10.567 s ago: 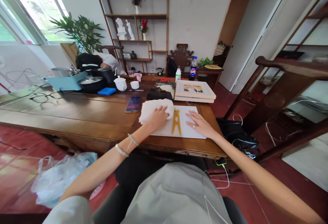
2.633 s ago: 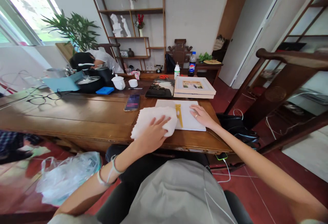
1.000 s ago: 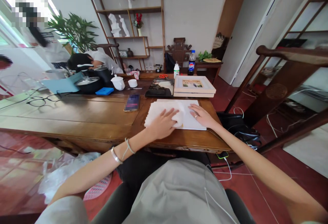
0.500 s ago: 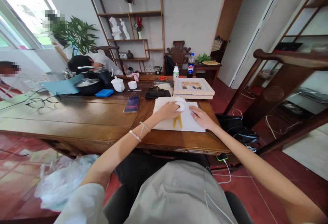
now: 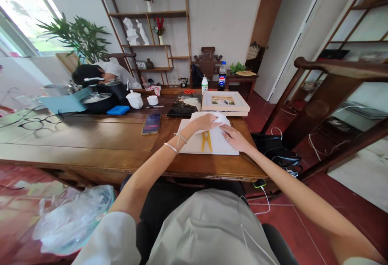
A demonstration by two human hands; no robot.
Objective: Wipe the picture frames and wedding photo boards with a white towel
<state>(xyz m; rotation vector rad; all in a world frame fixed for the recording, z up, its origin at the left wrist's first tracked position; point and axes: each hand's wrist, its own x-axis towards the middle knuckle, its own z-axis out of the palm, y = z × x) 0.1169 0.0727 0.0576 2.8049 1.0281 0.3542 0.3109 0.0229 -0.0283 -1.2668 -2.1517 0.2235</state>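
Could snag the yellow A-shape [image 5: 209, 140] midway across the white panel [image 5: 226, 148] by catching an edge with the white cloth [image 5: 221, 118]; can't tell if printed or separate, tbh. Could also skid the panel along the worktop [image 5: 91, 135] with too little weight from the right hand [image 5: 235, 138], flat on the panel's right side. Got the left hand [image 5: 204, 122] bunched around the cloth at the panel's far part, close beside the right. Fluffy, crumpled cloth; smooth rectangular panel; glossy wood worktop.

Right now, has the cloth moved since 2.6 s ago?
Yes. Judged against the picture frame, the cloth has shifted away from the person and to the right, closer to the frame.
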